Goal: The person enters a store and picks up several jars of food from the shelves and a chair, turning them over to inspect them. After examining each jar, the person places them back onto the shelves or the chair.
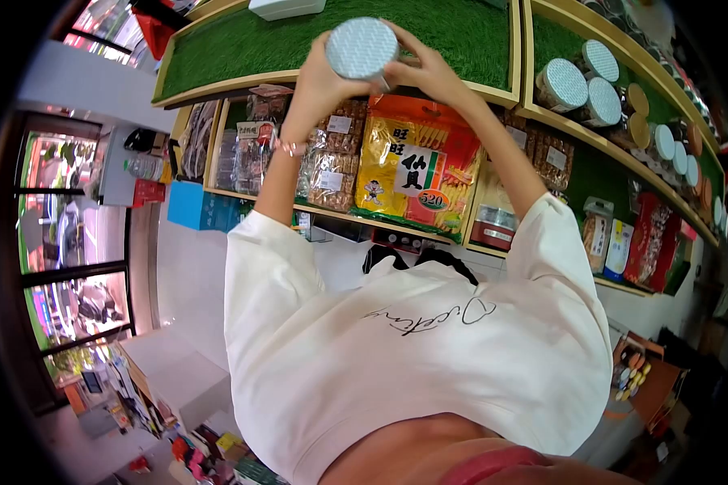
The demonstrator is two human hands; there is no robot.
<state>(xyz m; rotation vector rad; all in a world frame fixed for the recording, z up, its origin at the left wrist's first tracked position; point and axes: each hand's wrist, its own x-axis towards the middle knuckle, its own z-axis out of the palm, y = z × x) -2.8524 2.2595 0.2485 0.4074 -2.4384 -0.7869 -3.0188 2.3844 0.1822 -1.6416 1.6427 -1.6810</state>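
A jar with a pale blue patterned lid (pixel 361 48) is held between both my hands above the green-lined shelf (pixel 247 48). My left hand (pixel 322 90) wraps round its left side, with a bracelet on the wrist. On the opposite side, my right hand (pixel 419 73) grips it with curled fingers. The lid faces up at me and hides most of the jar's body. Just below the hands stands a large yellow and red snack bag (pixel 416 166) on the lower shelf.
Similar lidded jars (pixel 562 85) stand in a row on the right-hand shelf. Packaged snacks (pixel 332 153) fill the lower shelf beside the bag. A white box (pixel 287 6) sits at the top, and a blue box (pixel 198 206) is at the left.
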